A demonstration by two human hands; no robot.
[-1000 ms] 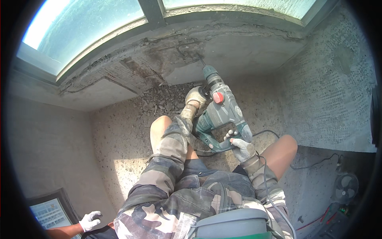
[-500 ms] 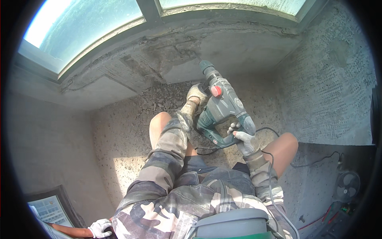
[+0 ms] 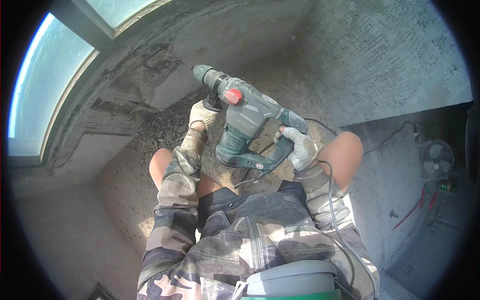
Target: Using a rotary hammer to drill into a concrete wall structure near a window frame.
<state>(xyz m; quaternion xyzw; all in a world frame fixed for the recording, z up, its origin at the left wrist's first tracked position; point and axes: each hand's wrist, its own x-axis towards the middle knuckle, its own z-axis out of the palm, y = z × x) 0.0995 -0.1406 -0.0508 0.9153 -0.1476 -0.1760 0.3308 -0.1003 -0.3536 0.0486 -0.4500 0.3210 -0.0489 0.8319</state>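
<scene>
A green and grey rotary hammer drill (image 3: pixel 247 112) with a red round knob lies across in front of me, its nose toward the wall below the window. My left hand (image 3: pixel 203 115), in a dusty white work glove, is wrapped round the side handle behind the chuck (image 3: pixel 202 73). The rear grip is held in my right hand (image 3: pixel 302 148), also gloved. A thin bit (image 3: pixel 186 65) reaches from the chuck to the broken plaster (image 3: pixel 150 62); whether its tip touches the wall I cannot tell.
Rubble (image 3: pixel 162 127) is heaped at the wall's foot, between it and my knees. A black power cord (image 3: pixel 330 185) runs from the drill past my right side. At the right are a rough textured wall panel (image 3: pixel 380 65), a small fan (image 3: pixel 437 159) and red wires (image 3: pixel 407 217).
The view has turned right, so the drill, both hands and the window appear farther left. Both hands keep their grip. The other gloved hand at lower left is out of view.
</scene>
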